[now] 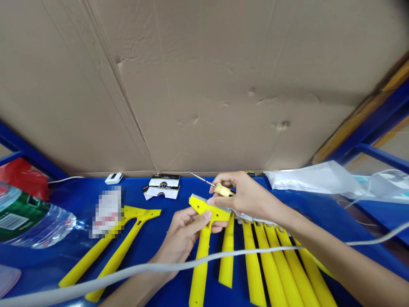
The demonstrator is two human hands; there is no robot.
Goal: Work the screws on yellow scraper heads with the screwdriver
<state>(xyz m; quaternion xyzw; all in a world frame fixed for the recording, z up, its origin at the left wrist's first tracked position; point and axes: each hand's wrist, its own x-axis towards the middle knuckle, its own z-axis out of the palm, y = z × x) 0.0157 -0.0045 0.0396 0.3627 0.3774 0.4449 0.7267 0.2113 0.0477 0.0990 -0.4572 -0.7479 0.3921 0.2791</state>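
Note:
My left hand point(188, 230) grips a yellow scraper point(202, 251) below its wide head, the handle pointing down toward me. A thin metal strip shows along the head's top edge. In my right hand point(238, 192) is a screwdriver point(223, 190) with a cream handle, its shaft pointing up and left, away from the scraper. My right fingertips also touch the scraper's head. Several more yellow scrapers point(275, 260) lie side by side to the right, their heads partly hidden by my right hand and forearm. Other yellow scrapers point(118, 251) lie to the left.
Small black-and-white boxes point(164, 186) and a white device point(113, 178) sit at the back of the blue table point(179, 294). A plastic bottle point(32, 217) lies at left, a white plastic bag point(297, 177) at right. A pale cable point(153, 267) crosses in front. Cardboard point(204, 85) stands behind.

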